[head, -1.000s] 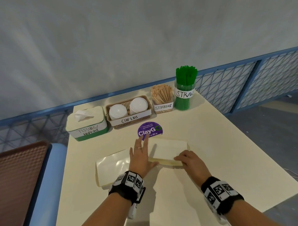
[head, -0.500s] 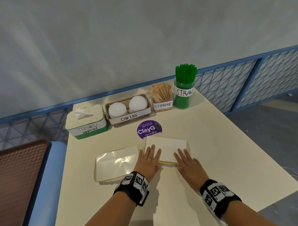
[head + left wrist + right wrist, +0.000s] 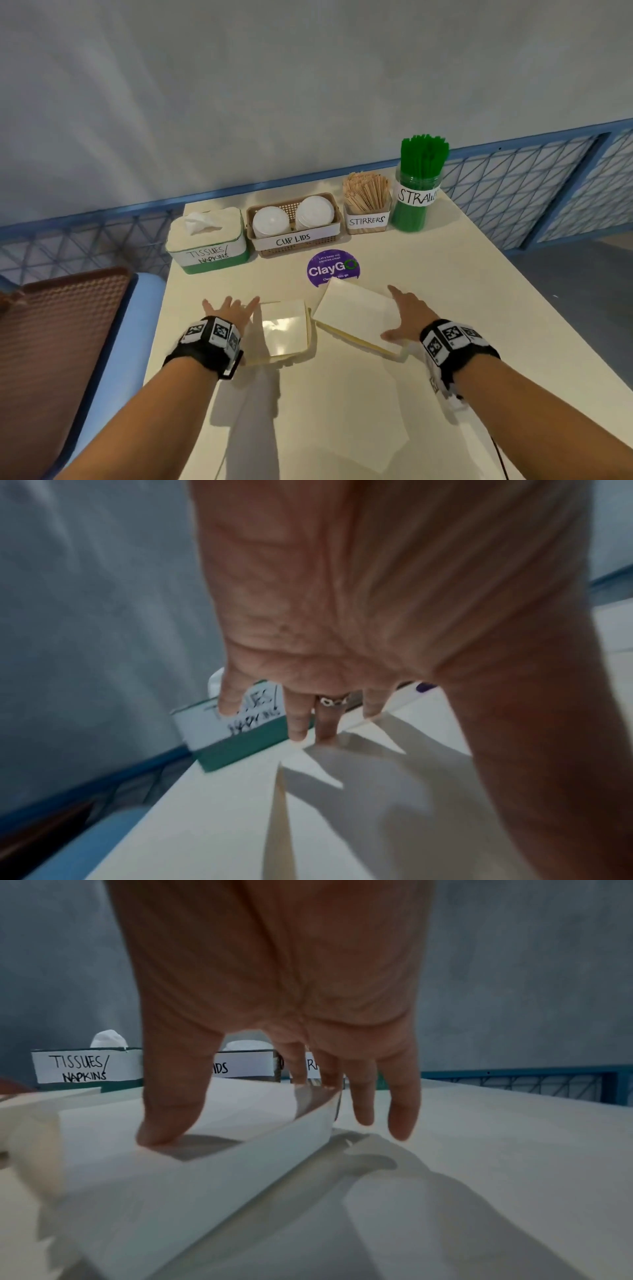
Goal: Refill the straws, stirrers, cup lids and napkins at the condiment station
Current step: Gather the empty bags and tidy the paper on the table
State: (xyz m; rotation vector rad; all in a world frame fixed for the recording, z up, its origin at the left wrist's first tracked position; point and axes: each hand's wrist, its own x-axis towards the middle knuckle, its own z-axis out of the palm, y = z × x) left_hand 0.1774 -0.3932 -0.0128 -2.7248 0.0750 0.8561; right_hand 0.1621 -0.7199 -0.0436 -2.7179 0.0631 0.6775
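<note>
Two flat cream packets lie side by side on the cream table point(image 3: 342, 411). My left hand point(image 3: 229, 310) hovers with spread, straight fingers point(image 3: 298, 723) over the left end of the glossy left packet point(image 3: 284, 329). My right hand point(image 3: 409, 313) spans the right edge of the right packet point(image 3: 352, 308), the thumb point(image 3: 164, 1123) pressing on its top and the fingers straight beside it. That packet sits skewed with a shadow under its near edge. At the back stand the tissue box point(image 3: 205, 246), cup lids basket point(image 3: 294, 240), stirrers point(image 3: 366, 195) and green straws point(image 3: 423, 161).
A purple round sticker point(image 3: 332, 269) is on the table just behind the packets. A brown mesh chair point(image 3: 58, 342) and a blue bench point(image 3: 113, 342) stand left of the table. A blue railing point(image 3: 513, 178) runs behind and to the right.
Both hands have moved apart. The left hand went from the right packet to the left packet. The right hand slid to the right packet's edge, and that packet has turned askew.
</note>
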